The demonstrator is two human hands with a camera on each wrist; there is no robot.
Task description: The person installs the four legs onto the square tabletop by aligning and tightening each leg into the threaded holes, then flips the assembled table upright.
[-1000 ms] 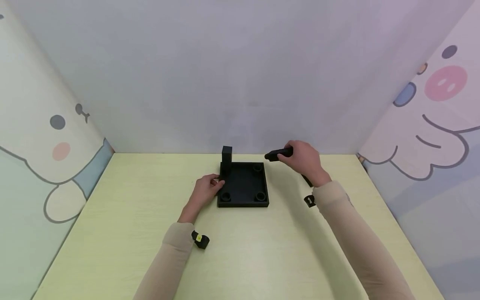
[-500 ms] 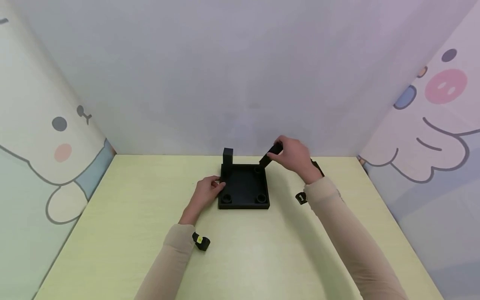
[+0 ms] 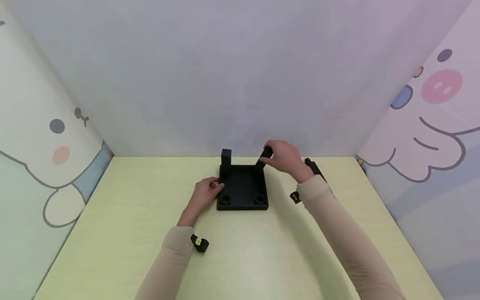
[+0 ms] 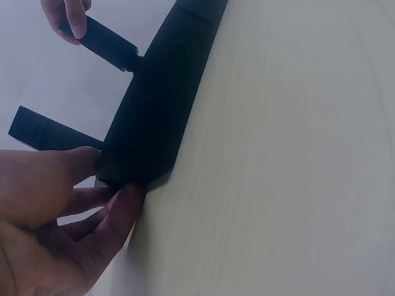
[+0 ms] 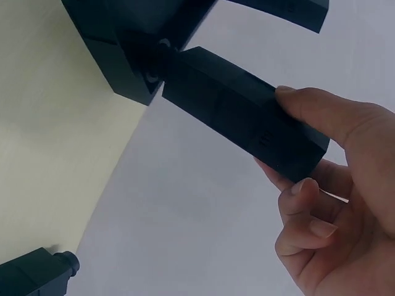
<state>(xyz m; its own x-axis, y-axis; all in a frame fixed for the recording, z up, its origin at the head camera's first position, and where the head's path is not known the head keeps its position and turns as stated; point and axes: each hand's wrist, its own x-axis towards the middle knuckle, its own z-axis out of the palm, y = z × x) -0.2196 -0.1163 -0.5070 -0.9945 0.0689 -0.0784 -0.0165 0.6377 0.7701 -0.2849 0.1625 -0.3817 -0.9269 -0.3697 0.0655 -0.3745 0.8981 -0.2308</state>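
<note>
A black square tray-like base (image 3: 241, 187) lies on the table, with round sockets at its two near corners. A black block-shaped leg (image 3: 226, 157) stands upright at its far left corner. My left hand (image 3: 204, 193) grips the left side of the base, thumb and fingers at its edge in the left wrist view. At the far right corner, my right hand (image 3: 286, 158) pinches a second black leg (image 5: 241, 111) by its outer end. That leg leans a little to the right, and its round peg meets the corner socket in the right wrist view.
Another black leg (image 3: 316, 167) lies on the table beyond my right wrist, partly behind the arm; its round peg shows in the right wrist view. A pale wall (image 3: 240, 83) rises at the table's back edge, with cartoon-printed panels (image 3: 431, 125) at both sides.
My right hand has carried the leg leftward to the far right corner, turning it from nearly level to almost upright. The left hand stays on the base.
</note>
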